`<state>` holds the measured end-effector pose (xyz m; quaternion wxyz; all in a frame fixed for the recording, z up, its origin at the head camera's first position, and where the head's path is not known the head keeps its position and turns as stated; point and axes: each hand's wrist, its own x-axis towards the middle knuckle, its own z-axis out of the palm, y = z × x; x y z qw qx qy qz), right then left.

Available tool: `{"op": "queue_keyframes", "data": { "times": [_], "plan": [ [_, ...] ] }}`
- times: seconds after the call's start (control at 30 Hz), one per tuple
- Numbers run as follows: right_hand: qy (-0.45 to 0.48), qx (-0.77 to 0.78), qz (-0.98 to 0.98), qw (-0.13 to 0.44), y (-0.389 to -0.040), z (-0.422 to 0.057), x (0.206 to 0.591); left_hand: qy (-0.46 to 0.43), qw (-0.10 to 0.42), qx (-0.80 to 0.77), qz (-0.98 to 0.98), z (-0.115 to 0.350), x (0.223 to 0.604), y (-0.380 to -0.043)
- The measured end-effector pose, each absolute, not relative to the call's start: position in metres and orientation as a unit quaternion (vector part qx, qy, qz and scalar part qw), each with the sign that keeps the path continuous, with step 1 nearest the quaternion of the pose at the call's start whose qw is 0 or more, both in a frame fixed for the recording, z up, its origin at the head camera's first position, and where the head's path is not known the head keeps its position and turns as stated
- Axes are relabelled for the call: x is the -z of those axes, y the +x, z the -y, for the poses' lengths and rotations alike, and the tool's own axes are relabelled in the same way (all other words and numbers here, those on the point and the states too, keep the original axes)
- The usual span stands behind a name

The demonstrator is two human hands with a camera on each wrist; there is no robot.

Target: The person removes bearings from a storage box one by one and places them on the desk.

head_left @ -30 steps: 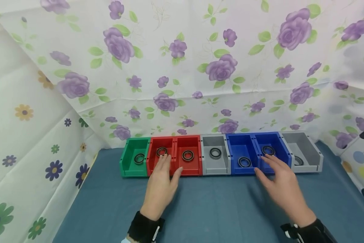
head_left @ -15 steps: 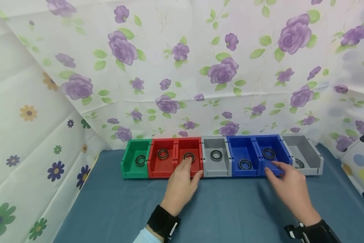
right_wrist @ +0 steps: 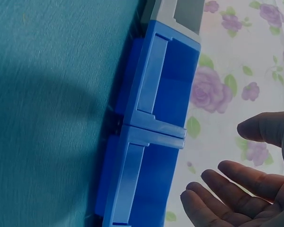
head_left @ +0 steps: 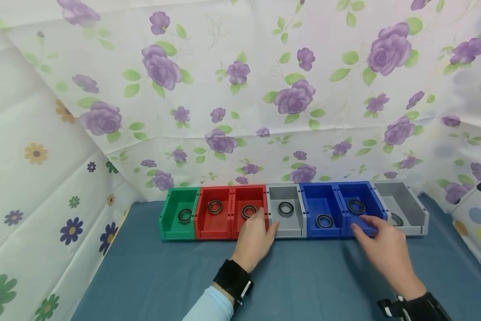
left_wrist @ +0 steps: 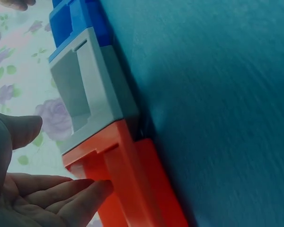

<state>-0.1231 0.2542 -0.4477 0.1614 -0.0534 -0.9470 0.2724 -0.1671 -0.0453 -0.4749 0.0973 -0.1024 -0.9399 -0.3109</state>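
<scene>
In the head view my left hand (head_left: 253, 238) hovers at the front of the right-hand red bin (head_left: 248, 195), its thumb over the middle grey bin (head_left: 284, 194). The left wrist view shows its fingers loosely extended, thumb apart and nothing between them. A bearing (head_left: 247, 211) in that red bin is partly covered by this hand. My right hand (head_left: 387, 252) is over the front of the right-hand blue bin (head_left: 358, 191), fingers spread and holding nothing in the right wrist view. Behind its fingertips lies another bearing (head_left: 356, 206).
The bins stand side by side on a blue cloth (head_left: 304, 276). A green bin (head_left: 180, 196), the left red bin (head_left: 214, 195), the left blue bin (head_left: 320, 196) and a right-end grey bin (head_left: 399, 200) each hold a bearing. Flowered sheeting (head_left: 240, 107) hangs behind.
My left hand has moved right, from in front of the left red bin to between the right red and middle grey bins. The right hand has shifted slightly right and down.
</scene>
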Motion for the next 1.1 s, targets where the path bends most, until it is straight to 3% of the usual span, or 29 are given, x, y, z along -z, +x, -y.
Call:
{"op": "queue_keyframes", "data": {
  "times": [0.67, 1.1],
  "plan": [
    [-0.01, -0.223, 0.949, 0.222, -0.148, -0.303, 0.436, -0.125, 0.135, 0.268, 0.946, 0.038, 0.483, -0.182],
    [0.014, -0.199, 0.968, 0.15, -0.173, -0.346, 0.448, -0.125, 0.13, 0.283, 0.942, 0.038, 0.483, -0.182]
  ]
}}
